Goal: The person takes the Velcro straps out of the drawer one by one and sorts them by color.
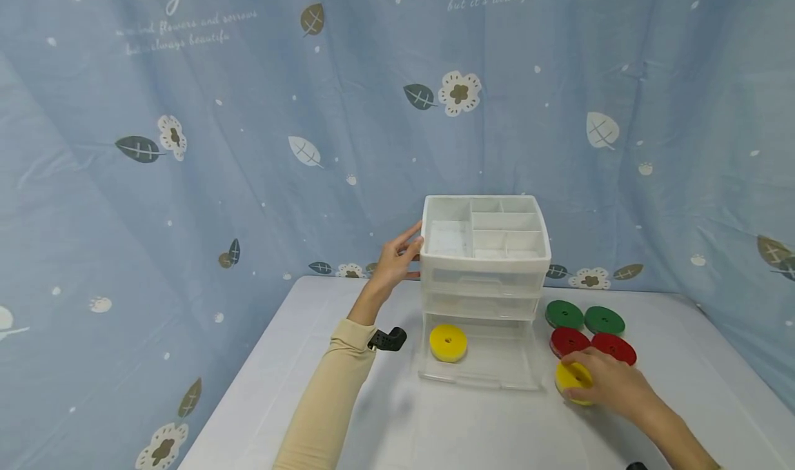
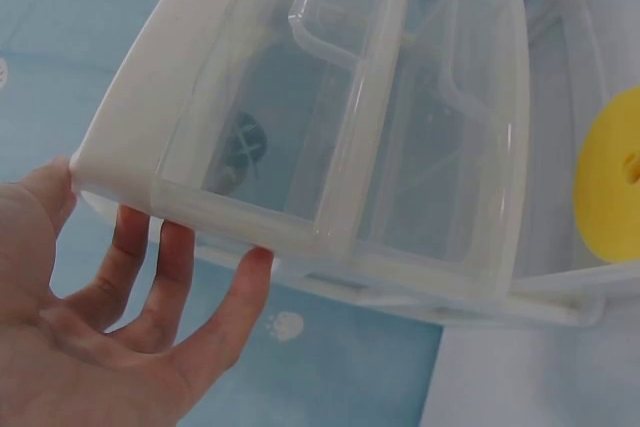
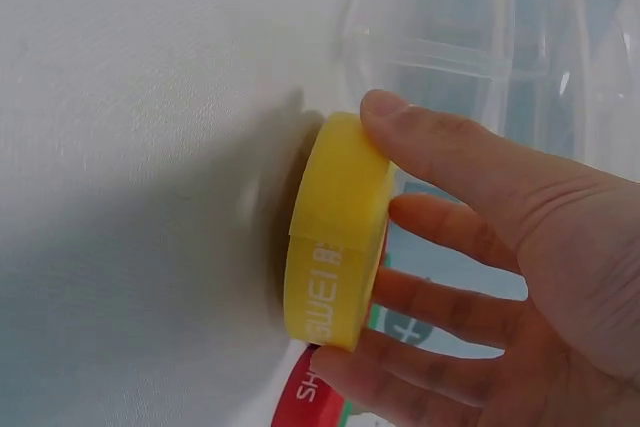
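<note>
A white drawer unit [image 1: 486, 266] with clear drawers stands on the table, its bottom drawer [image 1: 497, 359] pulled out. One yellow tape roll [image 1: 448, 343] lies flat at the left inside that drawer. My left hand [image 1: 393, 263] rests against the unit's left side, fingers spread and fairly straight; in the left wrist view its fingertips touch the side edge. Right of the drawer, my right hand [image 1: 611, 385] holds a second yellow tape roll [image 3: 340, 232] by its rim, thumb on one side and fingers on the other. White lettering shows on that roll.
Two red rolls [image 1: 615, 348] lie just behind my right hand, partly covered by it. Behind them are two green rolls [image 1: 604, 320]. A divided tray [image 1: 450, 237] tops the unit. A patterned blue curtain [image 1: 348, 145] hangs behind the white table [image 1: 484, 428].
</note>
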`<act>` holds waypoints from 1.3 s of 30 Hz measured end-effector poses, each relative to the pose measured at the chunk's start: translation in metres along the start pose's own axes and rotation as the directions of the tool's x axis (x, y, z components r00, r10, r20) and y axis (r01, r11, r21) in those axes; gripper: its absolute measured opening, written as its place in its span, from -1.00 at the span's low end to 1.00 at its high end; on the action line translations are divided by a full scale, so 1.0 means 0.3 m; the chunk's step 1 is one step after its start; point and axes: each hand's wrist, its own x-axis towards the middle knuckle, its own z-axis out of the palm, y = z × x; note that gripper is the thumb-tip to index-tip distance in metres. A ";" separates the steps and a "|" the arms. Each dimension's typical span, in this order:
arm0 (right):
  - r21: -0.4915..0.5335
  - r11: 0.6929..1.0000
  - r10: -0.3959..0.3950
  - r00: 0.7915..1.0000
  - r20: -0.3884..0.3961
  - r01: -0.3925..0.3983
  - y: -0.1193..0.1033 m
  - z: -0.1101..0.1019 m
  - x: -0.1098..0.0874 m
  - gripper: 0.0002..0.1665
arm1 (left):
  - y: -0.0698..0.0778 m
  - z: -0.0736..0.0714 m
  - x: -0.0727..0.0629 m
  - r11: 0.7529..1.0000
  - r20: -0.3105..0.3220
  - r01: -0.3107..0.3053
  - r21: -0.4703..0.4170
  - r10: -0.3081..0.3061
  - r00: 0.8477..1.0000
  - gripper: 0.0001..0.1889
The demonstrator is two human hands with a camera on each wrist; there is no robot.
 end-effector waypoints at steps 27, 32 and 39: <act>-0.030 0.998 0.053 0.998 -0.023 -0.053 -0.032 0.030 0.023 -0.26 | -0.013 -0.017 0.028 1.000 0.008 0.010 -0.007 -0.010 1.000 -0.51; -0.028 0.998 0.054 0.998 -0.020 -0.054 -0.034 0.029 0.023 -0.26 | -0.012 -0.017 0.026 1.000 0.009 0.012 -0.007 -0.012 1.000 -0.51; -0.031 0.998 0.057 0.998 -0.011 -0.057 -0.034 0.027 0.024 -0.27 | -0.012 -0.016 0.026 1.000 0.006 0.010 -0.007 -0.010 1.000 -0.51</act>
